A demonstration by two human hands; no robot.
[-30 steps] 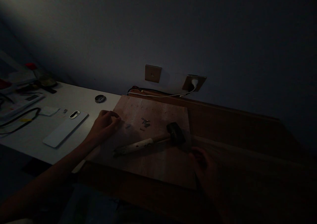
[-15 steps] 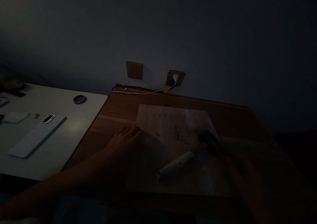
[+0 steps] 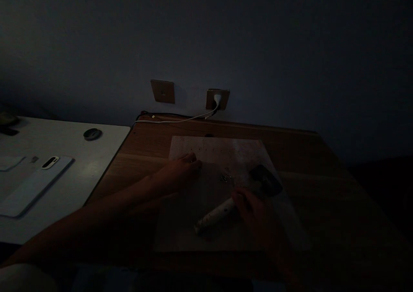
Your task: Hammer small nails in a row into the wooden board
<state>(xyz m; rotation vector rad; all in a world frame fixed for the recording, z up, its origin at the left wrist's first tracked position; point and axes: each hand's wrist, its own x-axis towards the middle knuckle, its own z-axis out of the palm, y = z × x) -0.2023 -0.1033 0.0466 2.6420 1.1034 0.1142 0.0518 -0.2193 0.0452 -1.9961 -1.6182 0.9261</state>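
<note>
A hammer [image 3: 217, 214] with a pale handle and a dark head lies slantwise on a thin wooden board [image 3: 226, 240]. My right hand [image 3: 254, 206] is at the upper end of the handle, its fingers closed around it just below the head. Over the left part of the board is my left hand [image 3: 183, 169], fingers curled together in a pinch; what they hold, if anything, is too dark to make out. Several small nails [image 3: 226, 178] lie in a loose pile between the hands. A row of small dark marks [image 3: 213, 149] runs along the board's far side.
The board rests on a brown wooden table [image 3: 145, 147]. On a white table [image 3: 109, 154] at the left lie a white phone [image 3: 38, 188] and a round dark object [image 3: 92, 134]. Behind, a white plug [image 3: 217, 98] sits in a wall socket, its cable [image 3: 174, 121] trailing left.
My right hand has moved left from beyond the hammer's head onto its handle. My left hand has moved right, further over the board, and its fingers have curled in. The view has shifted slightly.
</note>
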